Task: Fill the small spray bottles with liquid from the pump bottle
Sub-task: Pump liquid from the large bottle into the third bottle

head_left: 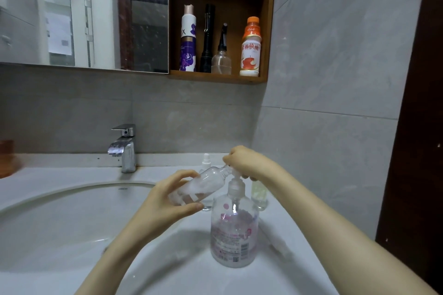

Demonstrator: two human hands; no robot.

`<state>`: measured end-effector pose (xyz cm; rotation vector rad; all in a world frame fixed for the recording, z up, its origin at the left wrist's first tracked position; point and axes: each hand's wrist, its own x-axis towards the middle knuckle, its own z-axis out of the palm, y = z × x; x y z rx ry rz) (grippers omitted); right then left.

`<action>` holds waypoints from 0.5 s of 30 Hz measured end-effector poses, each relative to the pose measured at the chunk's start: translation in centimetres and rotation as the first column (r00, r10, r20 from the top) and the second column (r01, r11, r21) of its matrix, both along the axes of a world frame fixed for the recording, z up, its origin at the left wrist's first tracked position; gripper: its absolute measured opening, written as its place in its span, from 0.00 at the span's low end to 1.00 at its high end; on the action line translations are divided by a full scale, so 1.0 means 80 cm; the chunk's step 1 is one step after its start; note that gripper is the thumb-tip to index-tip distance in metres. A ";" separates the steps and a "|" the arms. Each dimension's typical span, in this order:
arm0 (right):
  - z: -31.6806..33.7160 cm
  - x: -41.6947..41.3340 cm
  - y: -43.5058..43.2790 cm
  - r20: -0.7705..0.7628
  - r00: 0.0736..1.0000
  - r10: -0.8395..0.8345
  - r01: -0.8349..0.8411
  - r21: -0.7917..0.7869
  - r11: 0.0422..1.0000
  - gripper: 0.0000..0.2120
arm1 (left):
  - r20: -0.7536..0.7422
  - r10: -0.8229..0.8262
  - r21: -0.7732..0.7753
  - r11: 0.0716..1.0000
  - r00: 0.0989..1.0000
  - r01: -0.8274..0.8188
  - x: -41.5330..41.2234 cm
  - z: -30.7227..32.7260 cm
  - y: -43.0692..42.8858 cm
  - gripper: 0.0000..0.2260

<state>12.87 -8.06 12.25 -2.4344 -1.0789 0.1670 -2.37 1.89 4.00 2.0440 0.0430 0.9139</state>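
Here the left hand grips the small spray bottle between thumb and curled fingers. The bottle's long axis tilts, and its mouth lies up-right of those fingers, at the spout of the pump bottle. The right hand curls over the pump's head.

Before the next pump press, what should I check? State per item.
1. Left hand grips the small bottle, tilted with its neck toward the pump: ok.
2. No cap shows on the small bottle's neck: ok.
3. Bottle mouth lined up with the spout: cannot tell, the right hand covers the junction.
4. Right hand curled over the pump head: ok.
5. Pump bottle upright on the counter: ok.
6. Fill level in the small bottle: cannot tell.
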 end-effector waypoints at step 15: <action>0.012 0.002 0.013 0.112 0.993 -0.022 0.033 -0.098 0.995 0.15 | 0.011 0.019 0.017 1.000 1.000 -0.019 0.001 -0.001 0.008 0.20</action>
